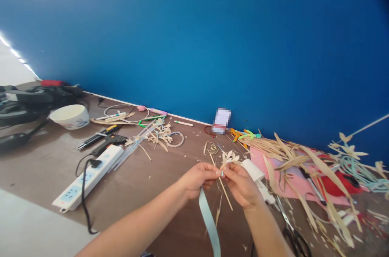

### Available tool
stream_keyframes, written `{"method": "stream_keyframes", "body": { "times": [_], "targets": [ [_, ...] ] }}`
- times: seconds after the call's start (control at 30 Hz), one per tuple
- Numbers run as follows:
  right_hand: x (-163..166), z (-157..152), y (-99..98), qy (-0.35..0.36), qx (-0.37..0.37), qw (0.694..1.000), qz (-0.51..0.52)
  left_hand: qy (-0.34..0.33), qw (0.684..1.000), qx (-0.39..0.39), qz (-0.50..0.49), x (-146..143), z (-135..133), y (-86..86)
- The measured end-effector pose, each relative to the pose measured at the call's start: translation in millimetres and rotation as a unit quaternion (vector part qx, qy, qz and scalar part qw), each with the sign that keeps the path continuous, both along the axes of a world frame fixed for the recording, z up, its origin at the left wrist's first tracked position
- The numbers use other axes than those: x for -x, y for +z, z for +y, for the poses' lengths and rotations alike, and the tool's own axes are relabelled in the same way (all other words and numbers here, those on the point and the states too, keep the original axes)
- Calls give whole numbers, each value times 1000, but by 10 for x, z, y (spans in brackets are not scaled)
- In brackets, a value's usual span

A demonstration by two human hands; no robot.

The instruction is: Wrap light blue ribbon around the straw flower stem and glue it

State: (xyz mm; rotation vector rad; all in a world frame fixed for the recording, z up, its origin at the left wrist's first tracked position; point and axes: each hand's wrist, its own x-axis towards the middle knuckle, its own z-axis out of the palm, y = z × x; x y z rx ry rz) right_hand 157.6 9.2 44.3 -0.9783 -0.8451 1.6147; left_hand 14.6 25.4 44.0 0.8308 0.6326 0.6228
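Note:
Both my hands meet over the brown table, low in the middle of the view. My left hand (199, 179) is closed in a pinch on a pale blue-grey ribbon (209, 220) that hangs down toward me. My right hand (241, 184) is closed on a thin straw stem (226, 192) topped with a small cluster of pale straw leaves (229, 156). The fingertips of both hands touch at the point where the ribbon meets the stem, just under the leaves.
A white power strip (88, 178) with a black cable and a black glue gun (106, 143) lie left. A white bowl (70, 116) stands far left. Scissors (293, 234) and heaps of straw strips (304, 160) on pink sheet lie right. A blue partition (194, 46) backs the table.

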Motion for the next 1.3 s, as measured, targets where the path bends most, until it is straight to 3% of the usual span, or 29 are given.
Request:
{"method": "stream_keyframes", "body": {
  "times": [0.13, 0.23, 0.37, 0.57, 0.67, 0.87, 1.07, 1.13, 1.3],
  "targets": [
    [-40, 22, -42, 15, 11, 1000, -1, 69, 988, -110, 80, -2, 27, 20],
    [-53, 25, -45, 12, 6, 1000, -6, 73, 984, -132, 94, 1, 29, 59],
    [-53, 28, 13, 18, -3, 1000, -10, 54, 992, -84, 74, 6, 36, 77],
    [-69, 94, 185, 37, -24, 999, -20, -28, 999, 18, 5, 19, 112, 187],
    [-78, 145, 238, 24, -36, 999, -16, -45, 999, 20, -3, 15, 147, 249],
    [-79, 218, 259, 51, -56, 997, 8, 14, 999, -20, 20, -14, 161, 224],
    [-69, 239, 225, 43, -43, 998, 19, -15, 1000, 6, -22, -36, 151, 206],
    [-51, 241, 205, 14, -36, 999, 6, 17, 999, 4, -30, -63, 142, 187],
    [29, 231, 196, -44, -50, 997, -41, 194, 976, -97, 32, -142, 149, 111]
  ]
}}
